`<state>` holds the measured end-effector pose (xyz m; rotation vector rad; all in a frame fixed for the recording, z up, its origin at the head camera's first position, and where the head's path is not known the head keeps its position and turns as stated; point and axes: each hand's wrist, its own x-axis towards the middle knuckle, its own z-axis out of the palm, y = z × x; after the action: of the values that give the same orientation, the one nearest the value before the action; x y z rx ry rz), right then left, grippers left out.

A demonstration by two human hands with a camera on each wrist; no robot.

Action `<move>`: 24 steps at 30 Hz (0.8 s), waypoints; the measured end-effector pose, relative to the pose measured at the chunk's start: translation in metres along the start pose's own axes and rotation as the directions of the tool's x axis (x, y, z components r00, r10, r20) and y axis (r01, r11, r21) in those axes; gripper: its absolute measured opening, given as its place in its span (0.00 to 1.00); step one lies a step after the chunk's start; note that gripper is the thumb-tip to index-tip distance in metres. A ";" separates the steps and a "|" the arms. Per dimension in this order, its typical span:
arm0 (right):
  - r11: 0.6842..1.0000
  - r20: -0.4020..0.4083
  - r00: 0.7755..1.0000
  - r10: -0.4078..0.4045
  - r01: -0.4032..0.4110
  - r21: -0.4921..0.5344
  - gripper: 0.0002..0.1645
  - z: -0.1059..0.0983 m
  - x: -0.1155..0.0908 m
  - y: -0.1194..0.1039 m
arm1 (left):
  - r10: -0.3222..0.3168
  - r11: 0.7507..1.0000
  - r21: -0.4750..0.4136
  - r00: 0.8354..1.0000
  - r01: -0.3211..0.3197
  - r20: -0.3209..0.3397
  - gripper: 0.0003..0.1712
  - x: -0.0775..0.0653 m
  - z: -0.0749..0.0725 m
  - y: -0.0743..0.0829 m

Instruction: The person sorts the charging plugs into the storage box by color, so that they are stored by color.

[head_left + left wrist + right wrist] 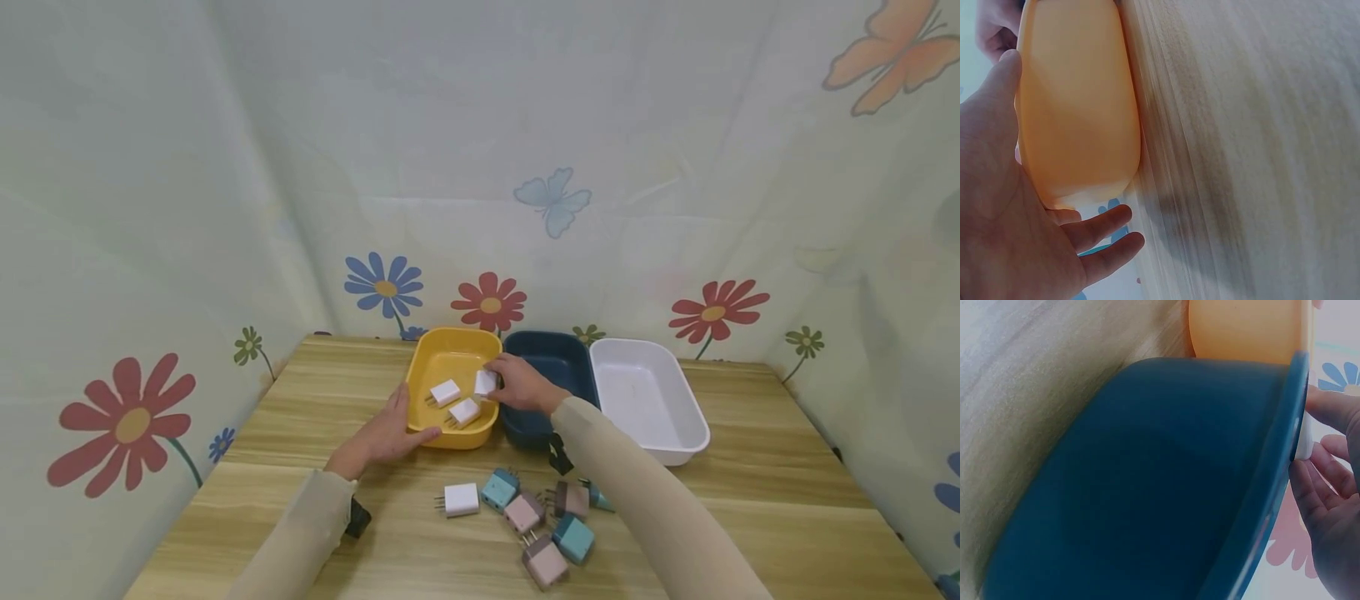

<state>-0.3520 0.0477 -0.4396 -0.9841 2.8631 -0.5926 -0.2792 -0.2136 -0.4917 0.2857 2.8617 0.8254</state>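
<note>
Pinched in my right hand (522,384) is a white charger plug (485,382), over the right side of the yellow bin (422,354). The right wrist view shows its white edge (1304,437) between thumb and fingers, behind the blue bin's rim. Two more white charger plugs, one nearer the back (445,392) and one nearer the front (464,412), lie inside the yellow bin. My left hand (386,432) rests against that bin's front left corner, thumb along the near rim. In the left wrist view the left hand's (1022,219) fingers are extended beside the yellow wall (1079,106).
A dark blue bin (551,343) and a white bin (637,387) stand in a row right of the yellow one. In front lie a white plug (461,499) and several teal and pink plugs, among them a teal one (573,538) and a pink one (544,562).
</note>
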 end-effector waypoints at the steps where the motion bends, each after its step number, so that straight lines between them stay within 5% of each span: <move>1: 1.000 -0.004 1.000 -0.002 0.002 -0.002 0.30 0.000 0.000 0.000 | 0.001 1.000 0.000 1.000 -0.001 -0.001 0.66 0.000 0.000 0.001; 24: 0.994 -0.092 0.995 0.033 -0.024 0.103 0.31 0.002 0.002 0.018 | -0.007 1.000 -0.004 1.000 0.007 -0.002 0.66 -0.004 -0.003 0.006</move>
<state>-0.3633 0.0587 -0.4482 -0.9225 2.8874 -0.7942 -0.2750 -0.2113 -0.4861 0.2748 2.8606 0.8308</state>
